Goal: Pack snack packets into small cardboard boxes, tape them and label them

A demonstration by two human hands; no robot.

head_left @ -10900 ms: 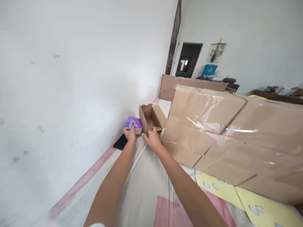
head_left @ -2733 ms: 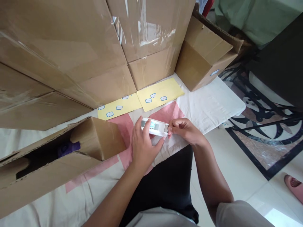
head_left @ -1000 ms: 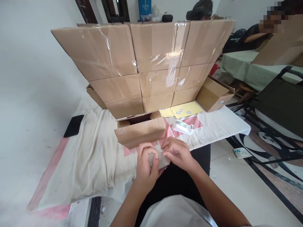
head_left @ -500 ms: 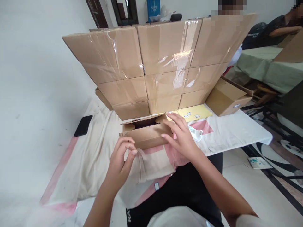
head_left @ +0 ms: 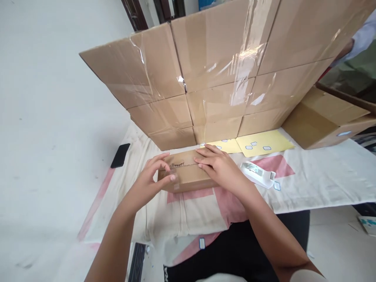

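A small brown cardboard box (head_left: 190,178) lies in front of me on the cloth, its top flaps folded down and meeting at a seam with a torn edge. My right hand (head_left: 216,162) rests on the top with its fingers stretched flat across the flaps. At the box's left end, my left hand (head_left: 155,172) is curled with thumb and forefinger at a short piece of clear tape (head_left: 176,182), which hangs over the near edge. Right of the box is a white tape dispenser (head_left: 258,174).
Taped-together cardboard boxes (head_left: 217,78) form a wall behind the work. Yellow sheets (head_left: 264,143) with small labels lie at its foot. An open carton (head_left: 326,117) stands at right, a black phone (head_left: 120,155) at left. The cloth (head_left: 202,217) has pink patches.
The small box's flaps have gone from raised to folded down. My right hand has come down flat on them, and my left hand has brought the tape against the box's left end.
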